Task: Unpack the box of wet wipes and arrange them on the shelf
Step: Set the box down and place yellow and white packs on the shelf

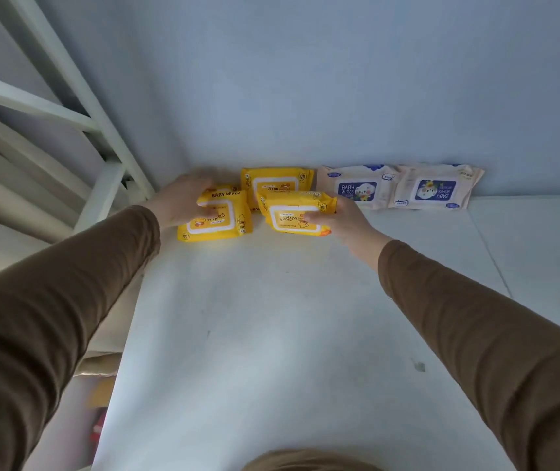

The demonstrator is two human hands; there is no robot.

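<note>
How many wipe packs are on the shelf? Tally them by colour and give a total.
Yellow packs: 3
Pale pink packs: 2
Total: 5

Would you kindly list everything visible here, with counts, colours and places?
yellow wipes packs: at least three, yellow; at the back left of the shelf, one leaning on the wall, one under each hand.
pale wipes packs: two, peach with blue labels; side by side against the wall, right of the yellow ones.
shelf: one, white; fills the lower middle.
wall: one, pale blue; behind the shelf.
frame: one, white bars; upper left.
left hand: grips the left yellow pack; brown sleeve.
right hand: grips the right yellow pack; brown sleeve.
</note>
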